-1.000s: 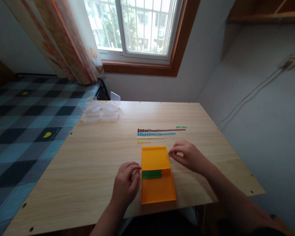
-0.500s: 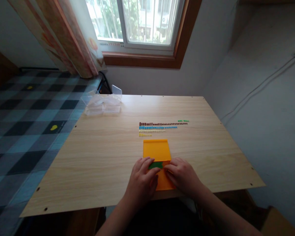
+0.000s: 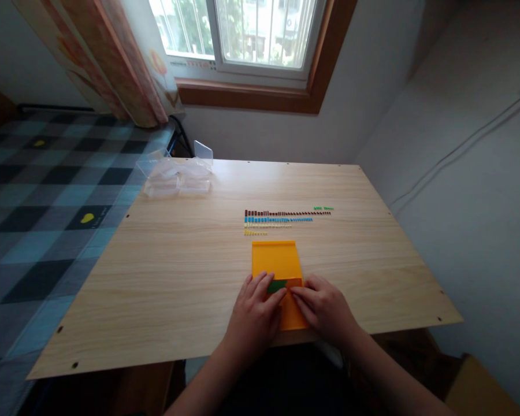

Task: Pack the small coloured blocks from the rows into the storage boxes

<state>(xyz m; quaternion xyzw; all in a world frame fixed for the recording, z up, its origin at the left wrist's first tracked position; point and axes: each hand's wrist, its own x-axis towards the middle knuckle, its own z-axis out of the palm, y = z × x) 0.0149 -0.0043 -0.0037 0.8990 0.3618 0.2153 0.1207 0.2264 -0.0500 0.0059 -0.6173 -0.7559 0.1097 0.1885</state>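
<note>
An orange box [image 3: 274, 261] lies on the wooden table [image 3: 177, 271] near its front edge, with a small green piece [image 3: 277, 285] showing at its middle. My left hand [image 3: 255, 315] rests on the box's left side, fingers stretched toward the green piece. My right hand [image 3: 325, 306] lies on the box's right side, its fingertips meeting the left hand's over the lower half. Beyond the box run rows of tiny brown, blue, white and yellow pieces [image 3: 281, 217], with a few green ones [image 3: 323, 208] at the right end.
Clear plastic containers [image 3: 177, 176] sit at the table's far left corner. A bed with a checked blue cover [image 3: 39, 202] adjoins the table on the left. A curtain [image 3: 112, 58] and a window [image 3: 238, 34] are behind; a grey wall stands to the right.
Both hands have come together from the box's sides onto its lower half, near the green piece. The view has tilted down slightly.
</note>
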